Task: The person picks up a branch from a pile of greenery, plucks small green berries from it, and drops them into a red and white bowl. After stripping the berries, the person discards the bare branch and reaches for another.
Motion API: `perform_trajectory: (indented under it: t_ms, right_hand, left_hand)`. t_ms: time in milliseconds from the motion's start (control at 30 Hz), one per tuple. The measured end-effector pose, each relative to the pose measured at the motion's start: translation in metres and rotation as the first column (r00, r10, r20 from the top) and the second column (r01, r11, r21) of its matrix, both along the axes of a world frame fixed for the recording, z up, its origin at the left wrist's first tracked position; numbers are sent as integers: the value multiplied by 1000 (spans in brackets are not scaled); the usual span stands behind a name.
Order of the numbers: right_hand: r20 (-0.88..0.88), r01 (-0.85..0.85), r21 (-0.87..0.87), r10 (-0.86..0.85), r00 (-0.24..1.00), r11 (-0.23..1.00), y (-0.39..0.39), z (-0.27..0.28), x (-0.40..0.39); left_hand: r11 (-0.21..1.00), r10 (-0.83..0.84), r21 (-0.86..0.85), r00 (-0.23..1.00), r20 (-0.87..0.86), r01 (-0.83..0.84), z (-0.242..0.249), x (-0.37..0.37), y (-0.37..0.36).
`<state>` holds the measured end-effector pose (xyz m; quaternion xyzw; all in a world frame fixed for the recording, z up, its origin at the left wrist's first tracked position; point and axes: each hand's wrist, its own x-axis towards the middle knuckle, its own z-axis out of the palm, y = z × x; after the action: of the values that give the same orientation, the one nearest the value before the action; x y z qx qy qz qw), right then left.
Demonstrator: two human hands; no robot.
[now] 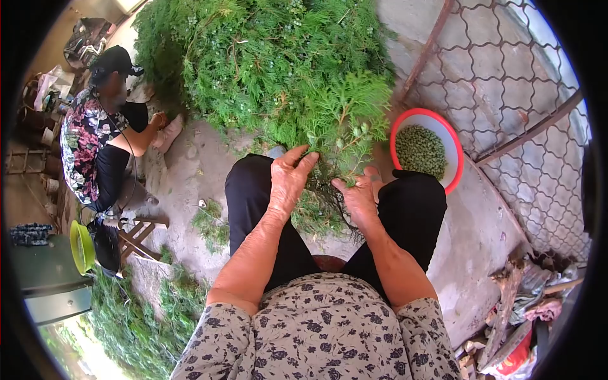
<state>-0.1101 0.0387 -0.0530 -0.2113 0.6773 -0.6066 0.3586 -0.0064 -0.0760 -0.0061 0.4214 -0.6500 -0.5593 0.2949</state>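
Note:
An evergreen branch (pixel 345 136) with flat, feathery green leaves and small pale green cones (pixel 360 131) rises between my knees. My right hand (pixel 359 197) is closed round its lower stem, thumb pointing up. At the branch's left edge, my left hand (pixel 292 172) pinches thumb and forefinger together among the leaves; what lies between the fingertips is hidden. To the right of my knee stands a white basin with a red rim (pixel 451 182), partly filled with small green cones (pixel 419 151).
A large heap of cut evergreen branches (pixel 272 63) lies ahead. At left sits another person (pixel 101 133) near a wooden stool (pixel 140 239) and a yellow-green basin (pixel 81 247). Wire mesh fencing (pixel 500 82) leans at right; firewood and rags (pixel 522 304) lie below it.

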Motion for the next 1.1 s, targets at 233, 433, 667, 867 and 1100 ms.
perform_trajectory:
  t_ms: [233, 433, 667, 867, 1100]
  right_hand:
    - [173, -63, 15, 59, 983, 998, 0, -3, 2]
    - [259, -167, -15, 165, 952, 986, -2, -2, 1]
    - [147, -199, 150, 177, 973, 968, 0, 16, -4]
    - [-342, 384, -281, -466, 816, 879, -1, 41, -21]
    - [-296, -40, -314, -58, 953, 949, -10, 65, -9]
  left_hand:
    - [915, -21, 370, 935, -354, 160, -20, -4, -12]
    - [840, 84, 514, 895, -438, 172, -5, -6, -3]
    - [906, 27, 397, 916, -400, 147, -5, -3, 1]
    - [947, 48, 313, 932, -360, 72, -6, -5, 4]
    - [961, -74, 233, 949, -306, 150, -10, -5, 10]
